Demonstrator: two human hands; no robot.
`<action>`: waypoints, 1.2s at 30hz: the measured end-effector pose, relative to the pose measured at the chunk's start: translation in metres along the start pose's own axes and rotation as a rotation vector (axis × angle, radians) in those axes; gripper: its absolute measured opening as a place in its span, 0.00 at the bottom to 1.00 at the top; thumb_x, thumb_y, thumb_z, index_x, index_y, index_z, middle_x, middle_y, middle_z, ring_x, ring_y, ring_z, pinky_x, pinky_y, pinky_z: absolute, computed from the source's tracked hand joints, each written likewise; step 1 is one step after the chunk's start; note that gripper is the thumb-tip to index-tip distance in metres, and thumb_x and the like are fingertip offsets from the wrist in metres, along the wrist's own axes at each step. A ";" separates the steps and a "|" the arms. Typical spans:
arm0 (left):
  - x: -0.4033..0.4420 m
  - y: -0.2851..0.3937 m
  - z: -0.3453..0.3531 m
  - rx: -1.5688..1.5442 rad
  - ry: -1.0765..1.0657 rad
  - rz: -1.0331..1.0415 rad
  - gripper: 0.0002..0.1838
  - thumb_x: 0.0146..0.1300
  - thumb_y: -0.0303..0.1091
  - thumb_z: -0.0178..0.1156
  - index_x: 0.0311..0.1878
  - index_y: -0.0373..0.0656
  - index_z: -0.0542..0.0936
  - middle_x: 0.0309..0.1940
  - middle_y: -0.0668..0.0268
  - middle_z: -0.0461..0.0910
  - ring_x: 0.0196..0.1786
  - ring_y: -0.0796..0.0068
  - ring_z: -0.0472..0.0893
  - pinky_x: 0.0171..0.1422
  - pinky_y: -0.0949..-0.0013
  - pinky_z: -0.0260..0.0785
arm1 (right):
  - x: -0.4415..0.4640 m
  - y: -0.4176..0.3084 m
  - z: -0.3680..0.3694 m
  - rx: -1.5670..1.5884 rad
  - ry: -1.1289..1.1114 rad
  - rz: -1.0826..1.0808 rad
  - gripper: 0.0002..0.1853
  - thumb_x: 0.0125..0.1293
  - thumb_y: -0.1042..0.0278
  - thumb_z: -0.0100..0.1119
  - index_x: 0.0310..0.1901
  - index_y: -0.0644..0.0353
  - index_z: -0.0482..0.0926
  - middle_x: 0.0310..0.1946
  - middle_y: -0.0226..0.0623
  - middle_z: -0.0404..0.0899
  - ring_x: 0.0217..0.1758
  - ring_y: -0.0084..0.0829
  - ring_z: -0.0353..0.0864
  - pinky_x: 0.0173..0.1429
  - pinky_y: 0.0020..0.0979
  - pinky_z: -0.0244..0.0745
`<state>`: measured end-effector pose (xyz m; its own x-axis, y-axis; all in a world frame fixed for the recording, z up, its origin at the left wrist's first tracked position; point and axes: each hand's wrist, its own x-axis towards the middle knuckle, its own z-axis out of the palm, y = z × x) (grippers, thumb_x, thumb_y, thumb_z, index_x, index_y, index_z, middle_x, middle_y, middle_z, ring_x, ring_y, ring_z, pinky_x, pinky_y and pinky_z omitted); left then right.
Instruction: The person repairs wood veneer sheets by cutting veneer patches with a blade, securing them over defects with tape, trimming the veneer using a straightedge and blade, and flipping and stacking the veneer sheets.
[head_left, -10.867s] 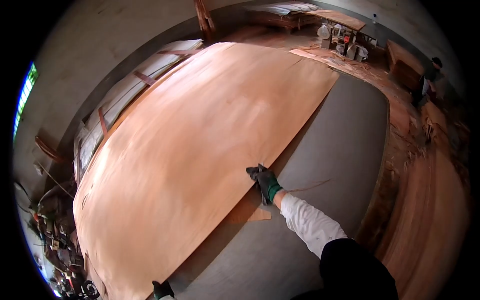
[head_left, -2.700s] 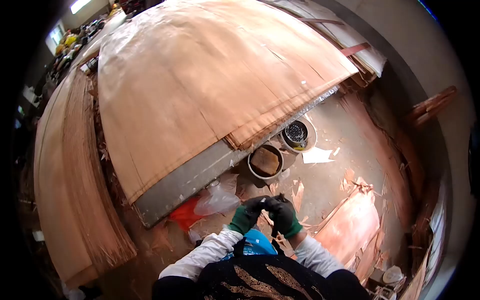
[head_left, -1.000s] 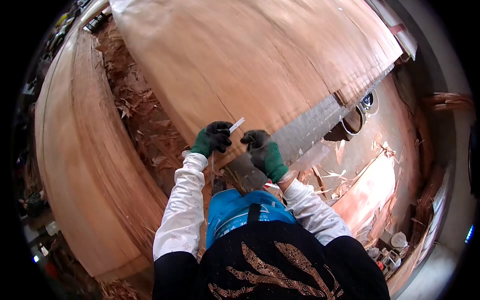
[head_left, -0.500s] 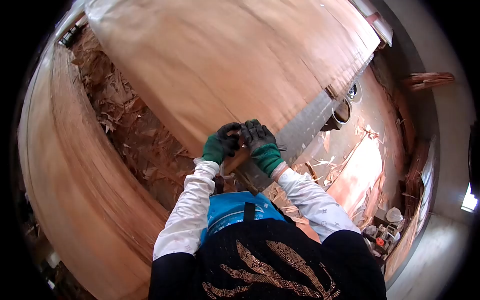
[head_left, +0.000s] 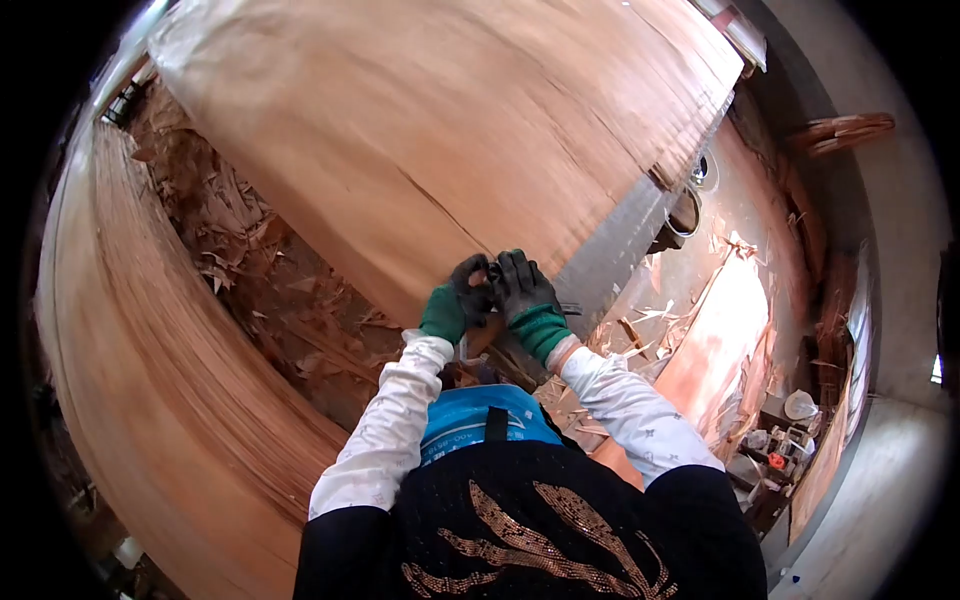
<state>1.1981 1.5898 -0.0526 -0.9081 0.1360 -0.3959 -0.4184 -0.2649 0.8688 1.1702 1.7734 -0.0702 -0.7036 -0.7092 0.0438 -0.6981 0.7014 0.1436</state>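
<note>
A large wood veneer sheet (head_left: pixel 380 130) lies in front of me, its near corner under my hands. A dark split (head_left: pixel 437 203) in the veneer runs down to my fingertips. My left hand (head_left: pixel 462 298), in a green and black work glove, has its thumb and forefinger curled together at the sheet's near edge. Whatever they may pinch is hidden. Close beside it, my gloved right hand (head_left: pixel 527 297) lies palm down, fingers stretched over the veneer by the end of the split. A grey surface (head_left: pixel 610 240) shows past the sheet's right edge.
A tall stack of veneer sheets (head_left: pixel 150 330) curves along my left. Torn veneer scraps (head_left: pixel 250 250) litter the gap between stack and sheet. On the right are a round metal-rimmed object (head_left: pixel 686 213), a pale veneer piece (head_left: pixel 720 320) and assorted clutter (head_left: pixel 775 450).
In view, both hands sit slightly lower and further right. The left fingers have closed toward the thumb. The split in the veneer shows darker and longer above the hands.
</note>
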 end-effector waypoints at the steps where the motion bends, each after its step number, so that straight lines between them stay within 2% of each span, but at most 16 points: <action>1: -0.009 0.013 -0.004 0.356 0.043 0.050 0.15 0.59 0.31 0.61 0.50 0.49 0.80 0.28 0.63 0.83 0.26 0.70 0.81 0.30 0.68 0.75 | 0.001 -0.001 0.001 0.002 0.016 0.011 0.28 0.63 0.63 0.47 0.66 0.60 0.65 0.68 0.53 0.61 0.72 0.53 0.57 0.69 0.51 0.61; 4: -0.009 0.028 -0.058 1.276 0.120 0.119 0.05 0.61 0.32 0.59 0.39 0.45 0.80 0.26 0.60 0.82 0.25 0.67 0.83 0.28 0.66 0.75 | 0.000 -0.004 -0.001 0.019 0.022 0.036 0.28 0.64 0.62 0.46 0.66 0.60 0.65 0.69 0.53 0.58 0.73 0.52 0.56 0.69 0.52 0.61; 5: -0.008 0.044 -0.078 0.958 0.157 -0.164 0.05 0.61 0.34 0.60 0.40 0.50 0.82 0.23 0.60 0.82 0.22 0.68 0.82 0.27 0.64 0.73 | 0.001 -0.004 -0.008 0.026 -0.004 0.038 0.28 0.64 0.62 0.45 0.66 0.59 0.64 0.70 0.52 0.58 0.73 0.52 0.56 0.69 0.52 0.61; 8: 0.021 0.063 -0.094 0.179 0.232 -0.106 0.06 0.64 0.28 0.57 0.43 0.41 0.80 0.27 0.61 0.82 0.26 0.73 0.83 0.23 0.71 0.74 | 0.000 -0.003 -0.006 0.081 0.006 0.051 0.28 0.63 0.62 0.47 0.65 0.56 0.65 0.69 0.49 0.59 0.72 0.52 0.58 0.67 0.52 0.63; 12: 0.061 0.074 -0.079 -0.063 0.260 -0.072 0.10 0.62 0.23 0.59 0.47 0.40 0.78 0.34 0.60 0.81 0.28 0.70 0.83 0.23 0.70 0.75 | 0.021 0.004 -0.033 0.186 -0.076 0.140 0.29 0.57 0.61 0.58 0.62 0.53 0.69 0.63 0.42 0.68 0.66 0.44 0.68 0.61 0.47 0.69; 14: 0.074 0.065 -0.080 0.036 0.268 -0.106 0.11 0.64 0.26 0.58 0.50 0.40 0.78 0.34 0.61 0.81 0.28 0.71 0.83 0.22 0.72 0.73 | 0.051 0.009 -0.064 0.282 -0.268 0.285 0.29 0.56 0.61 0.61 0.61 0.52 0.70 0.60 0.38 0.72 0.64 0.40 0.70 0.59 0.44 0.71; 15: 0.078 0.063 -0.081 0.085 0.274 -0.125 0.12 0.65 0.28 0.58 0.51 0.40 0.78 0.34 0.61 0.80 0.28 0.71 0.83 0.22 0.72 0.72 | 0.054 0.009 -0.055 0.184 0.048 0.225 0.26 0.57 0.60 0.62 0.59 0.52 0.72 0.58 0.36 0.74 0.63 0.36 0.72 0.57 0.39 0.72; 21: 0.082 0.043 -0.095 0.197 0.248 -0.086 0.17 0.66 0.42 0.58 0.54 0.45 0.79 0.40 0.61 0.83 0.33 0.72 0.83 0.31 0.68 0.75 | 0.133 -0.020 -0.013 0.157 0.051 0.144 0.24 0.61 0.54 0.55 0.56 0.56 0.74 0.60 0.41 0.72 0.65 0.40 0.70 0.58 0.41 0.71; 26: 0.041 0.077 -0.070 0.366 0.266 -0.125 0.29 0.60 0.33 0.60 0.65 0.39 0.68 0.38 0.54 0.83 0.32 0.65 0.84 0.24 0.62 0.78 | 0.143 -0.029 0.021 0.148 0.087 0.063 0.27 0.58 0.52 0.54 0.55 0.61 0.76 0.61 0.49 0.71 0.67 0.49 0.65 0.56 0.46 0.70; 27: 0.039 0.067 -0.077 0.344 0.269 -0.135 0.29 0.60 0.34 0.60 0.65 0.40 0.69 0.40 0.53 0.83 0.33 0.66 0.85 0.24 0.64 0.77 | 0.141 -0.028 0.006 0.114 0.055 0.068 0.25 0.60 0.56 0.51 0.55 0.62 0.76 0.62 0.49 0.71 0.67 0.48 0.66 0.59 0.45 0.69; 29: 0.036 0.083 -0.089 0.582 0.242 -0.157 0.12 0.63 0.37 0.60 0.43 0.37 0.77 0.26 0.54 0.82 0.24 0.66 0.83 0.21 0.65 0.74 | 0.142 -0.027 -0.006 0.162 0.033 0.088 0.24 0.61 0.60 0.50 0.57 0.64 0.75 0.62 0.51 0.71 0.66 0.51 0.67 0.58 0.47 0.71; 30: 0.039 0.077 -0.106 0.614 0.242 -0.115 0.13 0.64 0.37 0.59 0.30 0.36 0.77 0.18 0.55 0.80 0.18 0.66 0.82 0.20 0.64 0.72 | 0.138 -0.029 -0.004 0.049 0.056 0.033 0.26 0.61 0.61 0.51 0.59 0.65 0.74 0.61 0.53 0.71 0.65 0.54 0.67 0.56 0.49 0.72; 31: 0.051 0.073 -0.136 1.065 0.238 -0.066 0.07 0.59 0.33 0.62 0.33 0.40 0.77 0.24 0.55 0.83 0.23 0.62 0.83 0.21 0.65 0.73 | 0.138 -0.033 0.001 0.007 0.053 0.034 0.27 0.61 0.61 0.51 0.60 0.66 0.73 0.62 0.53 0.70 0.65 0.54 0.67 0.54 0.49 0.73; 32: 0.064 0.071 -0.166 1.149 0.315 -0.108 0.07 0.58 0.33 0.63 0.31 0.40 0.78 0.23 0.52 0.82 0.23 0.60 0.84 0.22 0.62 0.74 | 0.139 -0.032 0.005 -0.034 0.055 0.032 0.27 0.61 0.62 0.52 0.61 0.66 0.72 0.62 0.53 0.70 0.65 0.54 0.67 0.52 0.49 0.74; 34: 0.041 0.148 -0.120 0.852 0.507 -0.334 0.12 0.62 0.38 0.59 0.32 0.37 0.78 0.23 0.52 0.82 0.17 0.61 0.81 0.19 0.63 0.72 | 0.130 -0.024 -0.009 -0.169 0.102 -0.035 0.25 0.60 0.64 0.53 0.59 0.64 0.74 0.61 0.54 0.70 0.63 0.54 0.70 0.50 0.46 0.76; 36: 0.029 0.142 -0.143 0.603 0.500 -0.139 0.17 0.64 0.41 0.52 0.37 0.32 0.78 0.22 0.52 0.82 0.14 0.64 0.78 0.17 0.63 0.70 | 0.127 -0.019 -0.015 -0.171 0.126 -0.052 0.24 0.60 0.64 0.54 0.58 0.63 0.75 0.61 0.54 0.71 0.62 0.53 0.71 0.48 0.45 0.76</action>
<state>1.1110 1.4195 0.0166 -0.8065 -0.3522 -0.4749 -0.5787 0.3055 0.7562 1.0964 1.6689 -0.0521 -0.6379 -0.7546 0.1538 -0.6924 0.6494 0.3144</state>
